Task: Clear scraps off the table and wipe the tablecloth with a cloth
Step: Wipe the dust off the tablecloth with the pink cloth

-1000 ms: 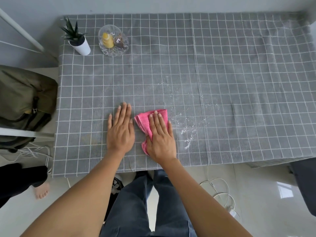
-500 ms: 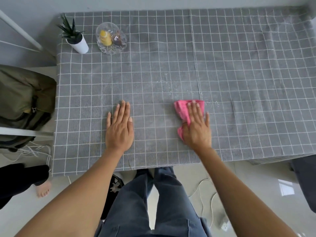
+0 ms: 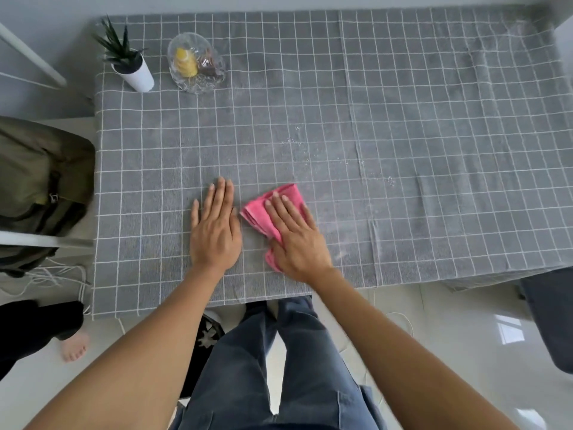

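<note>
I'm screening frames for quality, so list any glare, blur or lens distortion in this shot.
Head view: soft, even light, with window glare on the glossy floor; wide-angle lens bows the tablecloth edges; right hand and pink cloth look slightly motion-soft, left hand crisper.

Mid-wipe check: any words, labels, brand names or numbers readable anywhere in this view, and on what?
None can be read.
White plant pot: plain, no print.
Glass dish: its contents show no legible wrapper text.
Pink cloth and checked tablecloth: no tag or lettering.
Olive bag: no readable label.
</note>
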### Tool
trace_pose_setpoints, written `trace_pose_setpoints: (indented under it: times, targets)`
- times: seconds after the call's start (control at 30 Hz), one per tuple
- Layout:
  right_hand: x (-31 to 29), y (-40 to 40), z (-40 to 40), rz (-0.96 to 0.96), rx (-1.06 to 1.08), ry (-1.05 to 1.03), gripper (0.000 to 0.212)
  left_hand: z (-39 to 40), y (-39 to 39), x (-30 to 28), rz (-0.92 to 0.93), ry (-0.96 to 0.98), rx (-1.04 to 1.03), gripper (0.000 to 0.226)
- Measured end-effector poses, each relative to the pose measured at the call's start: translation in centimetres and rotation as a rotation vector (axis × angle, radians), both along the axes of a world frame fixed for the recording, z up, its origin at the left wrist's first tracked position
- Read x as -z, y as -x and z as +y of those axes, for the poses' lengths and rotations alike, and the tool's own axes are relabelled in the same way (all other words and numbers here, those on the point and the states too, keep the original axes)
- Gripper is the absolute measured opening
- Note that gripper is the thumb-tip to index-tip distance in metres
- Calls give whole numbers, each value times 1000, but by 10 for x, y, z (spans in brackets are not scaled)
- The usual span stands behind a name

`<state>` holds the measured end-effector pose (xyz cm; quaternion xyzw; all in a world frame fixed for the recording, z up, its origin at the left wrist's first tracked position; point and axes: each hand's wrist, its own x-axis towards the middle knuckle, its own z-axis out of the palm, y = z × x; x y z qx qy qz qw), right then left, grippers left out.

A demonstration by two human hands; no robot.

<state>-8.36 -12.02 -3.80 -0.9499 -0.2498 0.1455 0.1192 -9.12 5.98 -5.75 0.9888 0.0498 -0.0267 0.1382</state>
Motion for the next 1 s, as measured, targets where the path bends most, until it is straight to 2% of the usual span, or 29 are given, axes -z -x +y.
trace_pose_setpoints:
  times: [0.07, 0.1, 0.27, 0.43, 0.53, 0.63, 0.7, 0.83, 1.0]
  targets:
    - [0, -9, -34, -22, -60, 33, 72, 0, 0, 0, 4, 3, -5, 56]
    - [0, -14, -54, -33, -4, 49, 72, 0, 0, 0, 6, 8, -10, 56]
    - [-1, -27, -140, -61, 461, 102, 74, 0, 0, 2, 6, -5, -13, 56]
    - [4, -26, -112, -34, 705, 115, 71, -1, 0, 2, 5, -8, -13, 55]
    - [3, -12, -61, -34, 504, 184, 73, -2, 0, 2, 0, -17, -15, 55]
    - [2, 18, 1, -26, 185, 107, 75, -1, 0, 1, -4, -17, -14, 56]
    - [1, 30, 17, -15, 95, 79, 75, 0, 1, 2, -5, -27, 5, 57]
    - [4, 19, -21, -38, 101, 140, 73, 1, 0, 2, 12, -3, -5, 54]
    - [4, 4, -114, -46, 406, 278, 73, 2, 0, 2, 21, -10, 9, 55]
